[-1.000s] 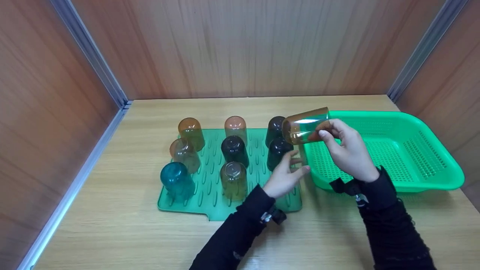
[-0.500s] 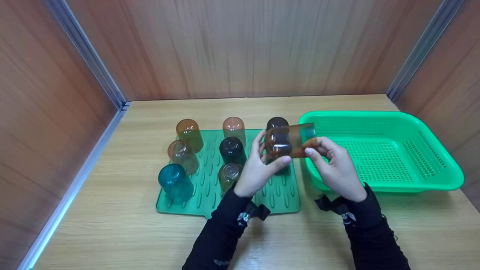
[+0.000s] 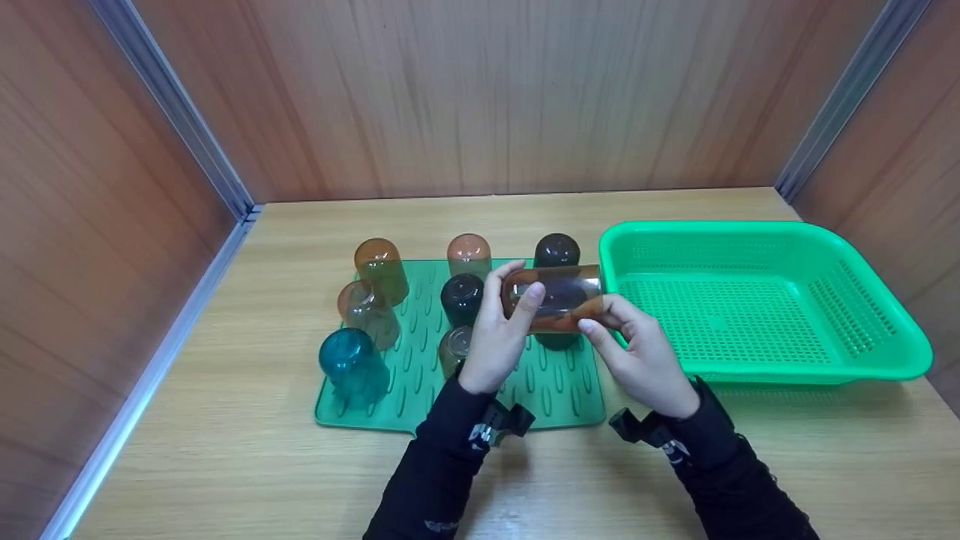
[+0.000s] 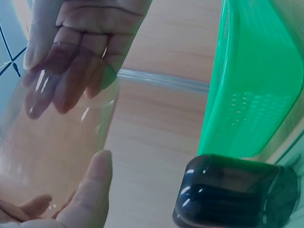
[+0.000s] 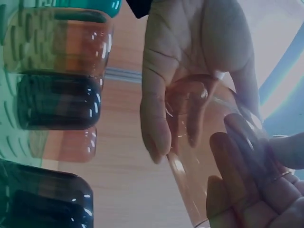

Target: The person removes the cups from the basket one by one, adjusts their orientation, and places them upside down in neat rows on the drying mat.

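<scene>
An amber tumbler (image 3: 562, 296) lies on its side in the air above the green drying mat (image 3: 551, 409), between both hands. My left hand (image 3: 495, 337) grips its rounded base end, thumb on the near side and fingers behind. At the rim end, my right hand (image 3: 637, 352) pinches it with thumb and fingers. In the left wrist view, the right hand's fingers (image 4: 71, 90) show through the clear wall. Several tumblers stand upside down on the mat, among them a blue one (image 3: 352, 364), an amber one (image 3: 381, 270) and a black one (image 3: 463, 300).
To the right stands a green perforated basket (image 3: 757, 375), close beside the mat. A black tumbler (image 3: 557, 250) on the mat sits behind the held one, another partly hidden below it. Wood-grain panels (image 3: 495, 97) enclose the tabletop at the back and sides.
The right hand has brought the amber tumbler left and down, away from the basket. The left hand, free one second ago, has come up and now grips its base end.
</scene>
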A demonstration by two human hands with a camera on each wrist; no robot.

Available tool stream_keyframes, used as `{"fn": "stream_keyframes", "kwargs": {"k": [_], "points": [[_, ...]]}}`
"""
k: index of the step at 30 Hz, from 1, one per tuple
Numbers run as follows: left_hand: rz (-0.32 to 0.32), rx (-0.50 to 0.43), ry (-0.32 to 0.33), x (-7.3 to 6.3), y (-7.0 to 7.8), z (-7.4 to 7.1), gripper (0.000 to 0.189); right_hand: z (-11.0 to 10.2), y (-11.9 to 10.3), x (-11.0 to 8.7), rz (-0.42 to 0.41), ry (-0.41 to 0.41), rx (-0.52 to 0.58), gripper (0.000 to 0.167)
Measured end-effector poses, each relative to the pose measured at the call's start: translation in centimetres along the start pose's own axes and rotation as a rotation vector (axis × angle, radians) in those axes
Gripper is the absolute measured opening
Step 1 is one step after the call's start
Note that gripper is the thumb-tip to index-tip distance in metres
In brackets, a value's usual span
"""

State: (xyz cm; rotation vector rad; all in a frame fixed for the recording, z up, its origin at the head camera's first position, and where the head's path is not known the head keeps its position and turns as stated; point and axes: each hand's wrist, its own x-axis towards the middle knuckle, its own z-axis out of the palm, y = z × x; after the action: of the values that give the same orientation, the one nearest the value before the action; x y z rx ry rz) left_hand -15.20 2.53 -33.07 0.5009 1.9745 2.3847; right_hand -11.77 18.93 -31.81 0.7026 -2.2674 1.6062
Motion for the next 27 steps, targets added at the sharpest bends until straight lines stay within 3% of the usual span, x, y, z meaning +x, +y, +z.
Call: {"fn": "stream_keyframes", "kwargs": {"k": [6, 9, 17, 23, 27], "points": [[0.059, 0.020, -0.039, 0.5, -1.6, -0.7, 0.042, 0.2, 1.2, -0.2, 0.048, -0.002, 0.045, 0.015], [0.065, 0.062, -0.038, 0.3, -1.3, -0.8, 0.043, 0.3, 2.4, -0.4, 0.046, 0.002, 0.026, 0.015], [0.088, 0.173, -0.017, -0.9, 1.4, -0.5, 0.043, 0.3, 3.4, -0.7, -0.008, -0.013, -0.023, 0.007], [0.091, 0.294, -0.002, -0.9, 0.9, -1.0, 0.049, 0.4, 3.6, -0.8, 0.009, -0.018, -0.099, 0.010], [0.146, 0.413, 0.019, -0.7, 0.2, -1.4, 0.054, 0.4, 3.7, -0.8, 0.018, -0.028, -0.193, 0.011]]}}
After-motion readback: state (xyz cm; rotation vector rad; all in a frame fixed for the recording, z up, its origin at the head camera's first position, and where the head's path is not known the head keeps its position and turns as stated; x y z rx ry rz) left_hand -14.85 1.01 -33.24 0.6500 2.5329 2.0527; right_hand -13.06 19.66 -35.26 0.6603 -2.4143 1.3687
